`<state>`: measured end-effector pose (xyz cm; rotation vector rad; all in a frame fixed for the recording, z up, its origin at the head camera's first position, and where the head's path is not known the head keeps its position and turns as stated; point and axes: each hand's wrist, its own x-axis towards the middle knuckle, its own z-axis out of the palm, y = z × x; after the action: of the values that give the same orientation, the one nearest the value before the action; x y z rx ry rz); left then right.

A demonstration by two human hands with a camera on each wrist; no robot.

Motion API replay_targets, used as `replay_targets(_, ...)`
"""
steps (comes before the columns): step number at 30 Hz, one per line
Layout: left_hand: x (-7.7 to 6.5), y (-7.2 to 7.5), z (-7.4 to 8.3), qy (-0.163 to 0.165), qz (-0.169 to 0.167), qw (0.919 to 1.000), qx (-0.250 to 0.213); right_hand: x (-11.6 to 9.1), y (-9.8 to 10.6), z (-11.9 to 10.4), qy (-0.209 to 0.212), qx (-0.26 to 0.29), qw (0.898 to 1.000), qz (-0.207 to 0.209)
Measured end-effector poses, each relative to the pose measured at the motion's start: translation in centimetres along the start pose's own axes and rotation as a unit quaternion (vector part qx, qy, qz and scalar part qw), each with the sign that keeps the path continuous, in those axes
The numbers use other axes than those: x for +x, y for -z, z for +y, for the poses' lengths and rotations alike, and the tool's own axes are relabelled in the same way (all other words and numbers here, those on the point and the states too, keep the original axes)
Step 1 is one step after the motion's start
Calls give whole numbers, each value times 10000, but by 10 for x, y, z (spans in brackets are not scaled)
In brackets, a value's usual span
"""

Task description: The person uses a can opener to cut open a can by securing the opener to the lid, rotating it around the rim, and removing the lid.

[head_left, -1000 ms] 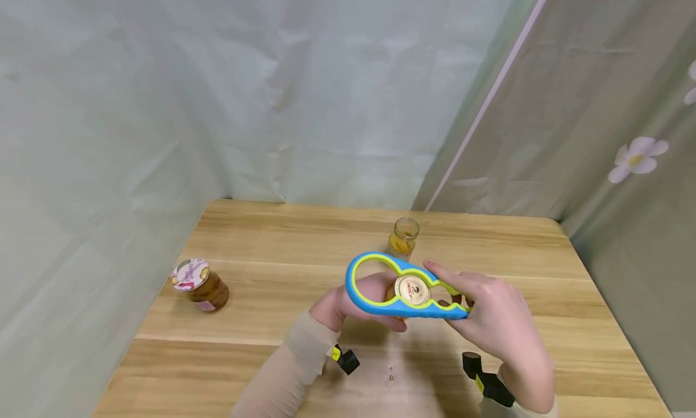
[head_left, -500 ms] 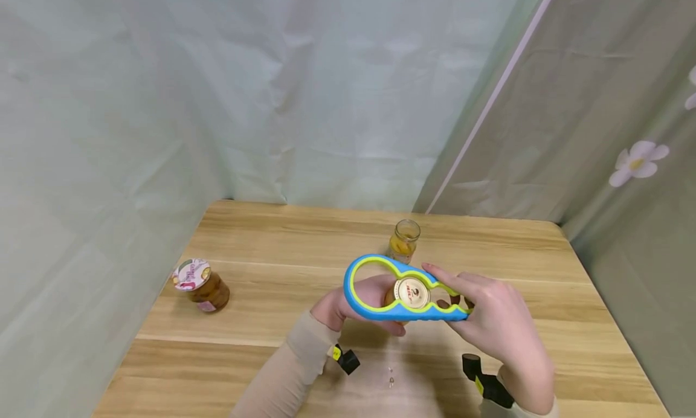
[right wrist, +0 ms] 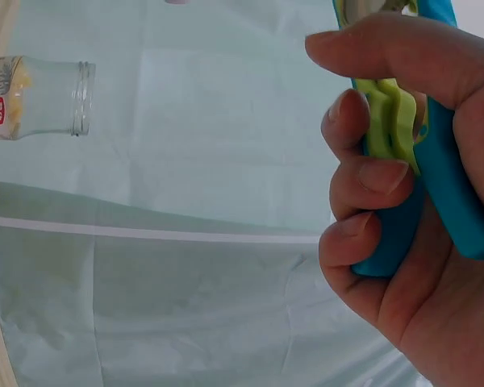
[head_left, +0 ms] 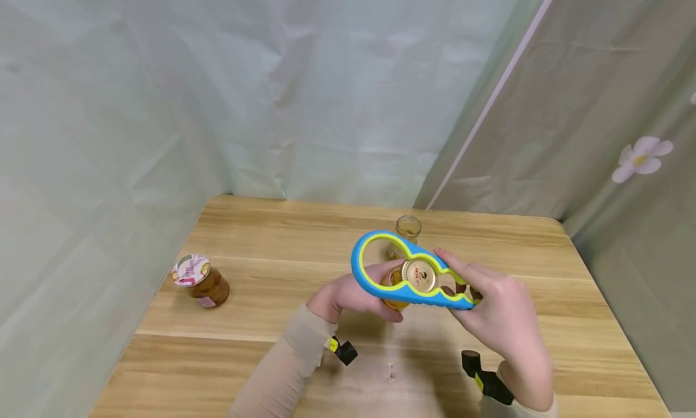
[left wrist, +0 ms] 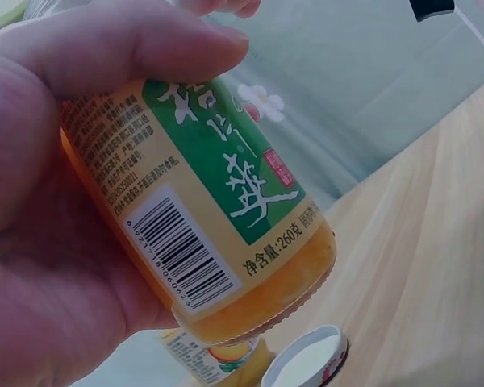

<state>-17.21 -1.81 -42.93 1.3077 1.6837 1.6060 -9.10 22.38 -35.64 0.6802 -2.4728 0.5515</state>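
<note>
My left hand (head_left: 353,294) grips a glass jar (left wrist: 210,201) of orange contents with a green-and-tan label; in the left wrist view it is tilted, its base toward the lower right. My right hand (head_left: 502,315) curls round the handles of a blue jar opener (head_left: 418,295) lined in lime green. A gold printed lid (head_left: 420,276) sits in the opener's middle notch, beside the jar's upper end in the head view. The opener's larger loop lies over the left hand. In the right wrist view the right fingers (right wrist: 375,177) wrap both handles.
An uncovered glass jar (head_left: 409,226) with yellow pieces stands behind the hands. A loose lid (left wrist: 310,359) lies on the wooden table (head_left: 272,237) near it. At the left is a jar (head_left: 211,289) of brown contents with a pink-and-white cover. Curtains (head_left: 326,104) surround the table.
The opener, with the gold lid in it, has shifted up and right, its large loop rising most. More of the jar's side now shows left of the lid. Both hands keep their hold.
</note>
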Motion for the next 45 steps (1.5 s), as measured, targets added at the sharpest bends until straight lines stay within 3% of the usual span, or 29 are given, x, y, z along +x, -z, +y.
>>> replay_targets(2,0,1,-3,1,35,9999,-96,0,1,0,-92,-44,9999,99)
replay_targets(8,-5,1,12,127,174,9998,4,-4,1,-1,-554,-97,9979,308)
replay_targets(15,-13,12,-10,564,802,9950,167,-4,1,3,-814,-142,9932,822)
replay_targets(22,-20,30,-11,703,1361,9882,78,0,4,5,-952,-276,9902,987)
replay_targets(28,-25,39,-8,1035,1951,9753,20,1,5,5,-987,-318,9896,999)
replay_targets(36,-27,48,-14,1387,2387,9610,122,-1,5,7,-1105,-353,9889,934)
replay_targets(41,-25,51,-20,1437,2827,9483,-162,-1,5,8,-1111,-366,9886,945)
replay_targets(45,-23,53,-29,1420,3329,9320,-216,0,5,8,-1070,-368,9888,973)
